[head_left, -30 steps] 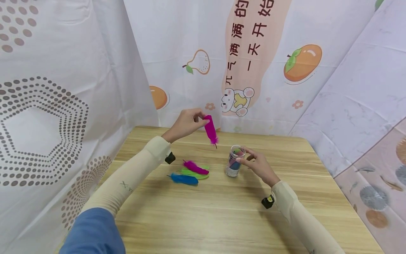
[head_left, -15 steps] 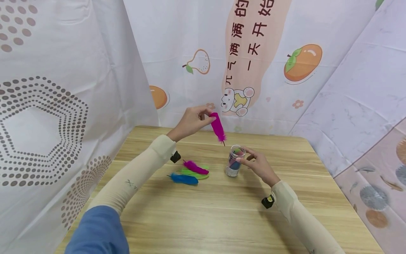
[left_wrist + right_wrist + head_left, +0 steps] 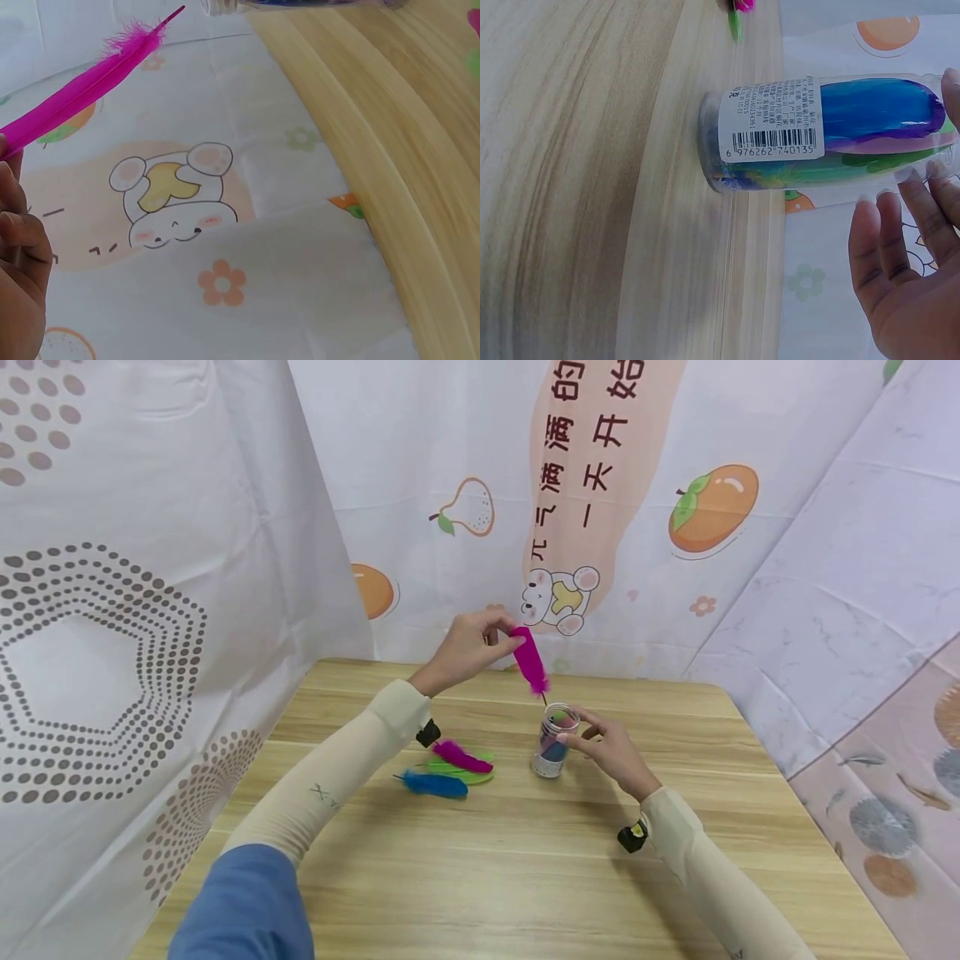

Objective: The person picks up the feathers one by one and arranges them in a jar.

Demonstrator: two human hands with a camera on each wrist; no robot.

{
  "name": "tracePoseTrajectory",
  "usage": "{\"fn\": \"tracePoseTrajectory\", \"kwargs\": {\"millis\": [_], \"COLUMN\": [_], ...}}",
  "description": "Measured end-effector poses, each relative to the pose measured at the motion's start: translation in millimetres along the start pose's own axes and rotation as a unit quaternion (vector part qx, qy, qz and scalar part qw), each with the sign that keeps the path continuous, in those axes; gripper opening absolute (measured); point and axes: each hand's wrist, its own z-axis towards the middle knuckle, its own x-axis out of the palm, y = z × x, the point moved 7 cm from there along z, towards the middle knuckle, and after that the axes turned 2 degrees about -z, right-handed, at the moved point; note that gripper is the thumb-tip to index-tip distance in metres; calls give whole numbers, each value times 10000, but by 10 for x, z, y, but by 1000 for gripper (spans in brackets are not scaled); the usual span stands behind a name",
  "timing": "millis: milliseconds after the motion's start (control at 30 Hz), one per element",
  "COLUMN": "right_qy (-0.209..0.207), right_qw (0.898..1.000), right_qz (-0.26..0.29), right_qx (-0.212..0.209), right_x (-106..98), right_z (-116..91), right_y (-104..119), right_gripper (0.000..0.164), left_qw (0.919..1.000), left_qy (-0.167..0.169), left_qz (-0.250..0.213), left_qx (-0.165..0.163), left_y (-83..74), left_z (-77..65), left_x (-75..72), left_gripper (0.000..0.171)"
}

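My left hand (image 3: 472, 647) pinches a magenta feather (image 3: 529, 662) by its broad tip. The feather's bare quill points down, its end right at the mouth of a clear plastic jar (image 3: 551, 766). In the left wrist view the magenta feather (image 3: 82, 91) slants up from the fingertips, fluffy near the quill. My right hand (image 3: 613, 753) holds the jar upright near its rim, thumb on the near side and fingers on the far side. Blue, pink and green feathers show inside the jar (image 3: 769, 174) in the right wrist view, behind a white barcode label (image 3: 772, 124).
Left of the jar on the wooden table (image 3: 450, 877) lie a magenta feather (image 3: 462, 757), some lime-green feathers (image 3: 480, 776) and a blue feather (image 3: 435, 784). A printed white curtain (image 3: 420, 443) hangs right behind the table's far edge.
My left hand has carried the magenta feather rightward, bringing its quill to the jar's mouth. The right hand and the jar have stayed in place, as have the feathers on the table.
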Motion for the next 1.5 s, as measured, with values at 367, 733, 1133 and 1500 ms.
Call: {"fn": "tracePoseTrajectory", "kwargs": {"millis": [367, 733, 1133, 1500], "right_qy": [22, 1, 19, -6], "right_qw": [10000, 9998, 10000, 9999], "right_qz": [-36, -179, -65, -108], "right_qx": [-42, -33, -32, -25], "right_x": [6, -5, 3, 9], "right_z": [5, 10, 9, 8], "right_y": [25, 2, 20, 26], "right_gripper": [75, 70, 68, 72], "left_qw": [9999, 9997, 9976, 9928], "left_qy": [-15, 158, 637, 1189], "left_qz": [7, -4, -115, -77], "left_qx": [142, 210, 252, 107], "left_y": [-12, -2, 39, 74], "left_z": [41, 38, -44, -128], "left_x": [116, 271, 500, 686], "left_gripper": [12, 11, 7, 7]}}
